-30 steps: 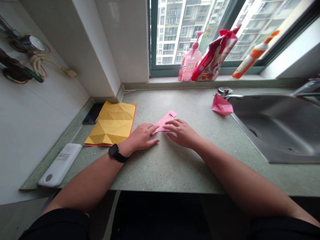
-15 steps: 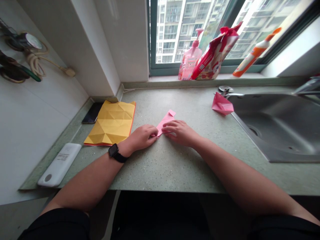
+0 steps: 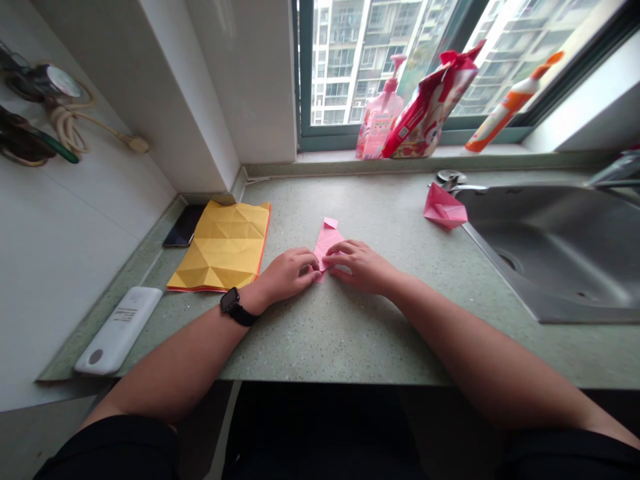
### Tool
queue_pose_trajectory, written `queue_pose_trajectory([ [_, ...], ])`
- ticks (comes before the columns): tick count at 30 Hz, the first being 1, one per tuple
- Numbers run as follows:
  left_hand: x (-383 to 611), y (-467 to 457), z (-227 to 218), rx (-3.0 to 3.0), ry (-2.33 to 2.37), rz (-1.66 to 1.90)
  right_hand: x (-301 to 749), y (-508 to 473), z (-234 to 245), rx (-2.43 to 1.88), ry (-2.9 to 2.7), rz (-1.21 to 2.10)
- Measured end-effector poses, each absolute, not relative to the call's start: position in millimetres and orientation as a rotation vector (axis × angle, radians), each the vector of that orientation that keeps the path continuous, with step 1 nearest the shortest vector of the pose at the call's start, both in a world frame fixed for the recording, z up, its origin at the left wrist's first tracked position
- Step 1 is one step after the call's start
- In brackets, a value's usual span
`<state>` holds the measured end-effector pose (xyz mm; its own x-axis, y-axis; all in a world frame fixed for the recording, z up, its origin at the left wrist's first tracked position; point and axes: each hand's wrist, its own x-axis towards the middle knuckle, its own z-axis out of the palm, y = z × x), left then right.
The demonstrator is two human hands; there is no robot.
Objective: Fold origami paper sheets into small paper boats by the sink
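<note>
Pink paper (image 3: 327, 241), apparently mid-fold, lies at the clock's centre on the counter (image 3: 320, 340).
Left hand (image 3: 289, 270) pinches its near end at seven o'clock, fingers narrow; right hand (image 3: 364, 265) curls fingertips over it at four, whether gripping I cannot tell. Yellow sheets (image 3: 227, 248) lie at nine, a folded piece (image 3: 445, 209) at two. The next move, I'd judge, calls for edges held true and a firm crease.

A speckled grey-green counter (image 3: 280, 347) carries creased yellow paper (image 3: 230, 240) on its left side, with a dark phone (image 3: 183, 225) next to it and a white device (image 3: 120, 330) nearer the front. Folded pink paper (image 3: 327, 241) lies around the middle; a pink paper shape (image 3: 445, 208) sits beside the inset sink (image 3: 565, 247).
</note>
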<state>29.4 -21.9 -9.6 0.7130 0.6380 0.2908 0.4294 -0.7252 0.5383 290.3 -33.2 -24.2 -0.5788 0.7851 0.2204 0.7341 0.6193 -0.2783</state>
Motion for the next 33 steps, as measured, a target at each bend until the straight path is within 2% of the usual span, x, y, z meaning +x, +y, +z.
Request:
queue_pose_trajectory([
  [16,28.4,-12.0,-20.6,2.559,1.121,0.654,293.2,-35.5,-21.3,-1.207,-2.525,0.283],
  [21,29.0,-13.3,-17.6,2.637,1.052,0.667,293.7,-38.1,-20.7,-1.185,-2.559,0.291],
  [33,19.9,-21.4,-5.0,2.882,0.803,0.427,293.7,-36.8,-20.4,-1.203,-2.556,0.293],
])
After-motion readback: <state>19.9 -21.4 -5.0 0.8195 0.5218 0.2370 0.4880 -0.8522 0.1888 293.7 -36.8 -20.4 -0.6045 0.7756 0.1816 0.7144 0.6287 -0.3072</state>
